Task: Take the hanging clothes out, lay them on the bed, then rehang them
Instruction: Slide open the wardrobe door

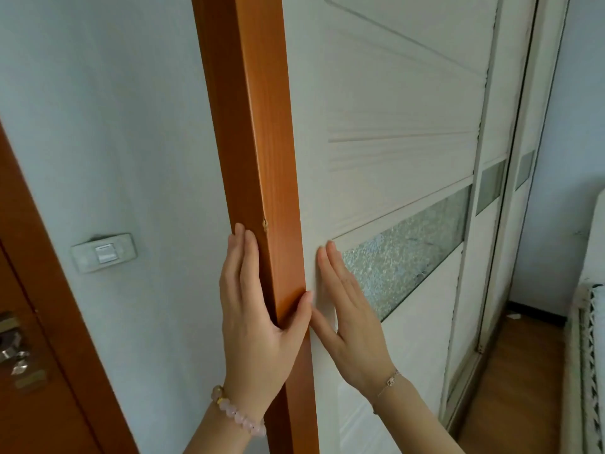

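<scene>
Nothing of the task looks done: wardrobe door (393, 158) is shut, clothes presumably behind it, unseen. Left hand (258, 319) clasps the orange frame post (262, 142), fingers (242, 257) flat, thumb wrapped. Right hand (350, 309) lies open-palmed on the door, holding nothing. Bed edge (589, 355) shows far right.

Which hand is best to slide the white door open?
Probably the right hand: it lies flat on the white door beside the glass strip. The left hand grips the brown frame, not the door.
</scene>
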The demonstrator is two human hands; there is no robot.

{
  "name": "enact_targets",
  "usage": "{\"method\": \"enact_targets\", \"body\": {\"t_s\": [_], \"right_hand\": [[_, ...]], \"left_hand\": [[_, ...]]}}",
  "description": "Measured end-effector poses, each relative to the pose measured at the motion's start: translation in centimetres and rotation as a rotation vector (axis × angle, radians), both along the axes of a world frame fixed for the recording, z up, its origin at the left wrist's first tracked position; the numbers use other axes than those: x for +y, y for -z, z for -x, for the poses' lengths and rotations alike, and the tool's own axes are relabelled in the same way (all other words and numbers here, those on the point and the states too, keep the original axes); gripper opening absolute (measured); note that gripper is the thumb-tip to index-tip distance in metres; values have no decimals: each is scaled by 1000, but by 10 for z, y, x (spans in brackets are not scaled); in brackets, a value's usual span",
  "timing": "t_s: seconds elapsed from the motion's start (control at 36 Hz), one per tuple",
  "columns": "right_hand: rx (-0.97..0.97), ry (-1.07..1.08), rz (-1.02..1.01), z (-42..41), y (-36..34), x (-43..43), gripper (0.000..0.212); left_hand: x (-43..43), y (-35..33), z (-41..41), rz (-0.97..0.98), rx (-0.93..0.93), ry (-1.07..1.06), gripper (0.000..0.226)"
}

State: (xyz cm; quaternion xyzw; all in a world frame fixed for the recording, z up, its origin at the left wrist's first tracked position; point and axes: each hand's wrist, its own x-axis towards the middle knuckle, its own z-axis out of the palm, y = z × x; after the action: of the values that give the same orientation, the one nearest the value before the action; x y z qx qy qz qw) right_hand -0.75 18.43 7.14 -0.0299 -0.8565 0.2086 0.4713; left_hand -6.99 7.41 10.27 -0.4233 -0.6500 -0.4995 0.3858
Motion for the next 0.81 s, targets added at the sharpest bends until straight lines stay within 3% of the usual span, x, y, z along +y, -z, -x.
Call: {"method": "enact_targets", "body": {"t_s": [0.11, 0.58, 0.72, 0.81], "right_hand": [[44, 42, -44, 2, 1, 3, 63], [189, -10, 111, 5, 0, 58, 62], [213, 2, 106, 4, -1, 94, 61], [224, 34, 60, 5, -2, 118, 60]], "left_hand": [[-3, 0, 2, 11, -2, 3, 76], [-7, -6, -7, 37, -69, -38, 88], [17, 13, -38, -13, 114, -334, 72], [53, 39, -55, -43, 201, -347, 56]]}}
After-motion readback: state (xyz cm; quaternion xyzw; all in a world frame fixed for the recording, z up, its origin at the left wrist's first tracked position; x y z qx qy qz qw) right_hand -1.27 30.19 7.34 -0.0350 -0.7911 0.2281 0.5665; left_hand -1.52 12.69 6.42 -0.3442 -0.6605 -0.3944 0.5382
